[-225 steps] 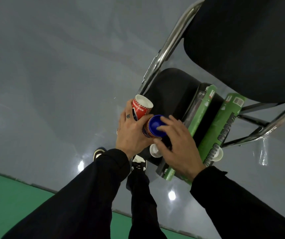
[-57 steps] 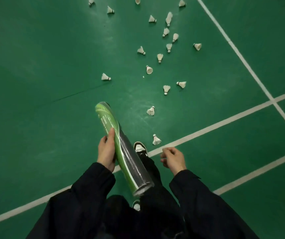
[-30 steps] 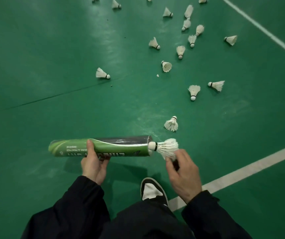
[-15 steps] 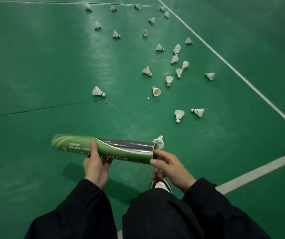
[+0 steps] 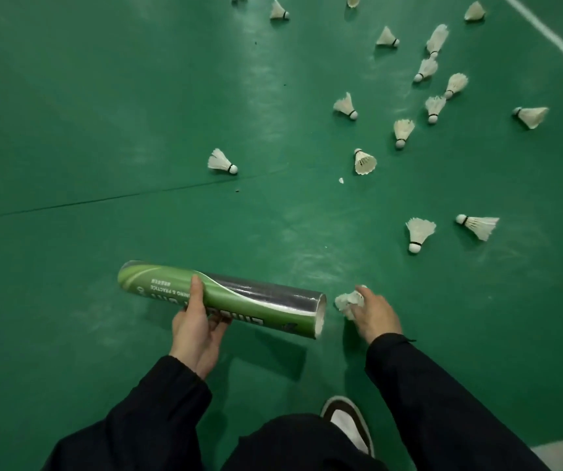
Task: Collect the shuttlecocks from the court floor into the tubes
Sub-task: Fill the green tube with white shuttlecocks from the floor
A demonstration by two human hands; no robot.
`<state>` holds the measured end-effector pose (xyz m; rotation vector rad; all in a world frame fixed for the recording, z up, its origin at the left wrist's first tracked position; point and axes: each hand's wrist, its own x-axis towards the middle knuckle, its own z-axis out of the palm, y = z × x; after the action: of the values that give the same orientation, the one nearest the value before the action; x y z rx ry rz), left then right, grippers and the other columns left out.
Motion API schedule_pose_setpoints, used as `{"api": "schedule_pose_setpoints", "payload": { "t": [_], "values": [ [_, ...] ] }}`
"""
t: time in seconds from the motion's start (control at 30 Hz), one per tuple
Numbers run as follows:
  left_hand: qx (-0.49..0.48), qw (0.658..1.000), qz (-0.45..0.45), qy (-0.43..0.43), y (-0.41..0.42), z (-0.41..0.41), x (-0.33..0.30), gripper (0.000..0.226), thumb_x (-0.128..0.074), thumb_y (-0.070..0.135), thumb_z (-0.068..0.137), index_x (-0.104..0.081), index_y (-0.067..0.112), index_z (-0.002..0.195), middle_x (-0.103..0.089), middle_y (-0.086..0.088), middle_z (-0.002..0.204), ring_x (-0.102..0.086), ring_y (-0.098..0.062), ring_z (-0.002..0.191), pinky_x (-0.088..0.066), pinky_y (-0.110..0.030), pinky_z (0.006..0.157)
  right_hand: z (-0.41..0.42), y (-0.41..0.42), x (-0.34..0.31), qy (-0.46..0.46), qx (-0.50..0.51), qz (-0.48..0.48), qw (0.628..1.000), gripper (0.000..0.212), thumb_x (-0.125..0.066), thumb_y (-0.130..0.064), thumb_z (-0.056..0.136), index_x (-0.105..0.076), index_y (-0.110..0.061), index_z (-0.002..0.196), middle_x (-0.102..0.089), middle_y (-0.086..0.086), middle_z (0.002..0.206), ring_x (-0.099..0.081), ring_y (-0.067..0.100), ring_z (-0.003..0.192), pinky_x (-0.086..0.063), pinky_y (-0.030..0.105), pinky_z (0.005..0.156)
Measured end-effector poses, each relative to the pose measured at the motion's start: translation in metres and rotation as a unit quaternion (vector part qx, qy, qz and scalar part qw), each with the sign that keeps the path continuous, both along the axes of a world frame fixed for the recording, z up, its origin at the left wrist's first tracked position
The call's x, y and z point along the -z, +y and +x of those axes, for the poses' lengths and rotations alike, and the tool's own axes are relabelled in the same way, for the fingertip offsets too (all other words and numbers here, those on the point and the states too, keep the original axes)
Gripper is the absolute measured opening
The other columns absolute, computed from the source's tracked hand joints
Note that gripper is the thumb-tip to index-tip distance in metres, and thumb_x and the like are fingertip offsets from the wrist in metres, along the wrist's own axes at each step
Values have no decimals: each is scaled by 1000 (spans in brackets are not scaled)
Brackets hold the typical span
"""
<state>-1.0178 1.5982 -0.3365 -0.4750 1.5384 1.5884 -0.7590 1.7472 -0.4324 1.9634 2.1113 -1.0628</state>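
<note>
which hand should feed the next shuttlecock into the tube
Right. The right hand already pinches a shuttlecock just beside the tube's open end, while the left hand grips the tube's middle, steadying it.

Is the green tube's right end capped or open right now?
Open: the tube shows a bare round mouth with no cap, facing the shuttlecock the right hand grips.

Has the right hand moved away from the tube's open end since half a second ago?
Yes. The right hand was touching the rim of the tube; now it is apart, right of the open end, gripping a shuttlecock.
</note>
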Motion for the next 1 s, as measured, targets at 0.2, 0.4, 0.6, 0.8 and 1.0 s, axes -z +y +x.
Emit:
{"api": "schedule_pose_setpoints", "payload": {
  "t": [0.2,0.4,0.6,0.8,1.0],
  "values": [
    [-34,999,-5,35,85,-32,-18,60,-68,45,93,-52,4,134,-68,-15,123,-68,-26,110,-56,-43,99,-18,60,-81,399,264,-19,878,21,-57,-5,99,-70,-21,96,-71,-5,92,-65,12,83,-53,25,78],
    [39,997,27,56,165,-21,-76,57,-67,42,94,-52,0,130,-67,-16,125,-68,-28,112,-57,-39,90,-48,98,-152,404,139,12,904,15,-65,-14,98,-69,-29,96,-74,-9,89,-68,5,82,-52,18,70],
    [98,988,77,92,246,-22,-150,44,-64,39,97,-57,1,119,-70,-15,115,-69,-27,107,-56,-44,100,-61,141,-204,432,230,157,858,32,-72,-48,84,-53,-26,98,-57,-7,92,-52,11,74,-53,32,64],
    [149,979,97,99,307,-17,-153,46,-67,40,96,-58,2,120,-71,-12,110,-70,-24,98,-58,-42,95,-53,155,-216,540,47,-7,841,45,-57,-42,92,-54,-31,135,-60,-15,59,-46,4,48,-42,22,45],
    [285,952,105,40,368,15,-103,47,-67,38,95,-58,0,122,-71,-14,115,-71,-25,104,-60,-40,85,-16,180,-188,477,123,-127,861,41,-66,-29,97,-56,-44,134,-68,-12,105,-57,11,62,-48,27,50]
  ]
}}
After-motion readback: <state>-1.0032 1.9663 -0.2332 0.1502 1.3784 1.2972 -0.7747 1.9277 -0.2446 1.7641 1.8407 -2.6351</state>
